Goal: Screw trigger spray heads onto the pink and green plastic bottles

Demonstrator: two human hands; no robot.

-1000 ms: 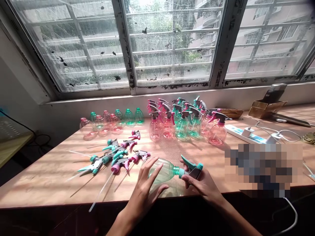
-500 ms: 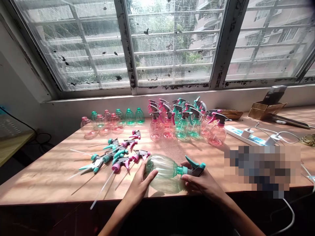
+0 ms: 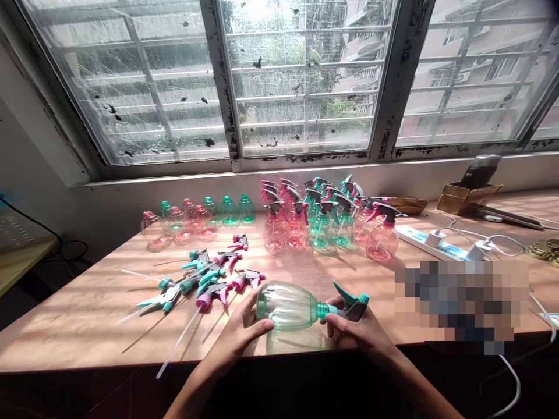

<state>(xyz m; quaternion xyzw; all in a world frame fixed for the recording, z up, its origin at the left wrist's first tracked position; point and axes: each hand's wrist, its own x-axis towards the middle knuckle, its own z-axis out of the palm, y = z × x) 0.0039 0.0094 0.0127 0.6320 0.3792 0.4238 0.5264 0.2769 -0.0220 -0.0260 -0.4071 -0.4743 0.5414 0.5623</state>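
A clear green spray bottle (image 3: 286, 305) lies sideways in the air just above the table's front edge, its base to the left. My left hand (image 3: 248, 326) is wrapped around the base end, thumb in front. At the neck, my right hand (image 3: 349, 329) grips the collar of the grey and teal spray head (image 3: 353, 304), whose trigger points up. The head sits at the bottle's mouth; whether it is fully tight I cannot tell. Left of my hands lies a pile of loose pink and teal spray heads (image 3: 209, 285) with thin tubes.
Several bottles without heads (image 3: 227, 210) stand at the back left. Bottles with spray heads (image 3: 321, 230) stand in a group at the back centre. To the right are a power strip (image 3: 430, 243) with white cables, a brown box (image 3: 467, 196) and a blurred-out patch.
The bottle has shifted slightly down and its neck has tilted a little lower. Both hands keep their hold, and the right fingers have moved around the collar.
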